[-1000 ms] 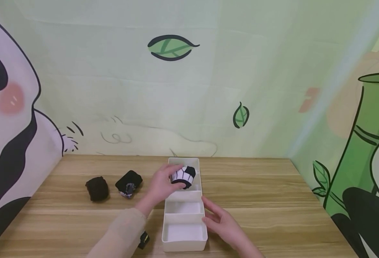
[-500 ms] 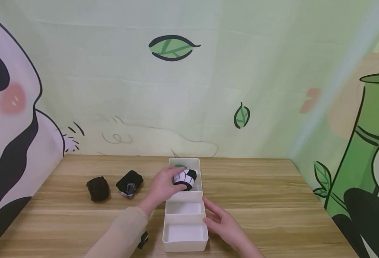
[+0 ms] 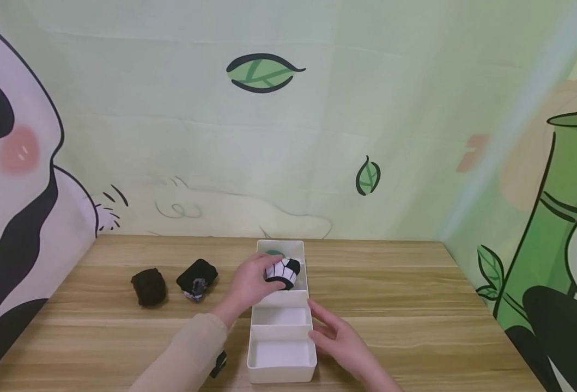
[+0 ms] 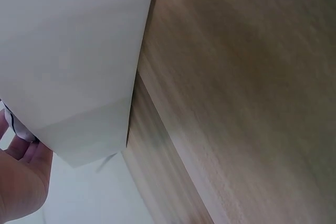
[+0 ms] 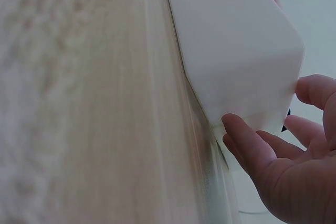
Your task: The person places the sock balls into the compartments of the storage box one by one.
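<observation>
The sock ball sits in the far part of the white box. The left hand grips it. The right hand, fingers straight, touches the box's side.

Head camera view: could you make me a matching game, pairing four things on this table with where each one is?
Things:
1. black and white rolled sock
2. plain black bundle
3. right hand
4. black bundle with a grey patch

Places:
A. far left on the wooden table
B. against the right wall of the white divided box
C. gripped by the left hand at the box's far compartment
D. on the table between the far-left bundle and the box

Pairs: 1-C, 2-A, 3-B, 4-D
</observation>
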{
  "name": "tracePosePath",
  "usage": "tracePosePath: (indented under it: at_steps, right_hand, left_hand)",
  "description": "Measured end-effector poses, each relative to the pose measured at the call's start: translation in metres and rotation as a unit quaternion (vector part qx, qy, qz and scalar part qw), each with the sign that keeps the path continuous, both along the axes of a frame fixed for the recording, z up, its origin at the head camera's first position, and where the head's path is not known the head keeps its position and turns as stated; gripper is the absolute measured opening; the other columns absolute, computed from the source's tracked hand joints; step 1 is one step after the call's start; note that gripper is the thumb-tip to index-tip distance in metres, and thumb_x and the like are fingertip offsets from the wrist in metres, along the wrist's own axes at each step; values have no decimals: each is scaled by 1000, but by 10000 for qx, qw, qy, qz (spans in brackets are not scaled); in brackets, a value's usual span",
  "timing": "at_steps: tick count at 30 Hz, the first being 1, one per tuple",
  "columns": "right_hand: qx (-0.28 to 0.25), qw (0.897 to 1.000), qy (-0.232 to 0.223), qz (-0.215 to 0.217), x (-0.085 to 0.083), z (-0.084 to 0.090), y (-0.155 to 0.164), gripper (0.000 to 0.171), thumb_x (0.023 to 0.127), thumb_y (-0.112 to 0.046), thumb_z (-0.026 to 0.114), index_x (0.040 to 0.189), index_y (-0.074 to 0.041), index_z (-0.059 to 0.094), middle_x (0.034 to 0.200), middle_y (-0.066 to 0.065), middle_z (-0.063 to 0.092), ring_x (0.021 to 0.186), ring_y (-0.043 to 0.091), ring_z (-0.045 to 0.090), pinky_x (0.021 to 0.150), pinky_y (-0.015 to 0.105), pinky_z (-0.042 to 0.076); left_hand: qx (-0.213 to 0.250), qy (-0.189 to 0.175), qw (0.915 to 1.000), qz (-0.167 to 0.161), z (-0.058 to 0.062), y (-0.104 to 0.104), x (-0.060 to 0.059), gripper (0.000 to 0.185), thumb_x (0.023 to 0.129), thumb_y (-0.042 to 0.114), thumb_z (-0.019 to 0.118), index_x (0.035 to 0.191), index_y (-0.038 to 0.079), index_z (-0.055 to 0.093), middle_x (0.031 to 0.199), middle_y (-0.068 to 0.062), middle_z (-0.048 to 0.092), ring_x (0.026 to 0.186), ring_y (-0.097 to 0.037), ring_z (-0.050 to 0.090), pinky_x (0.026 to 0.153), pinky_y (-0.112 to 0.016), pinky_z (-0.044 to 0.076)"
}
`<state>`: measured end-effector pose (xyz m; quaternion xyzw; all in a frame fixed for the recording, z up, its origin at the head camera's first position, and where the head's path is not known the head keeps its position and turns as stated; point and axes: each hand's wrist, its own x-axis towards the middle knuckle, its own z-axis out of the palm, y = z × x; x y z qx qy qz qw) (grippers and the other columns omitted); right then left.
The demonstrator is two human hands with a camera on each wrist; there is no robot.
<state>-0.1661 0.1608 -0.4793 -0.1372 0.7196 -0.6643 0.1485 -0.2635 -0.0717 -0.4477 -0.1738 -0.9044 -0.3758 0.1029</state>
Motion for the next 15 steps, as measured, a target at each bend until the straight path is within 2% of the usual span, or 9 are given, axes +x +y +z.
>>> tracePosePath:
  at_steps: [6,12,15]
  right_hand:
    - [-36,10000,-17,18,0,0,-1,64,98,-15,63,154,-6,33,156,25,28,133,45,42,94,41,51]
    - [-123,9999,-27,50,0,1,-2,64,98,-13,62,154,-4,31,156,26,27,133,45,42,94,40,51]
    - [-73,10000,-41,27,0,1,-2,64,98,-14,63,154,-5,32,156,26,27,133,45,42,93,40,52]
  left_hand:
    - [-32,-3,9999,-143,1,-1,-1,60,73,19,89,127,7,67,124,-14,63,109,-30,60,95,-46,48]
    - [-62,-38,9989,-464,2,-4,-2,58,75,18,88,127,4,66,130,-14,62,121,-33,56,103,-48,43]
    - [-101,-140,9986,-503,2,-5,-1,57,76,18,87,128,6,66,132,-13,61,125,-33,53,105,-49,41]
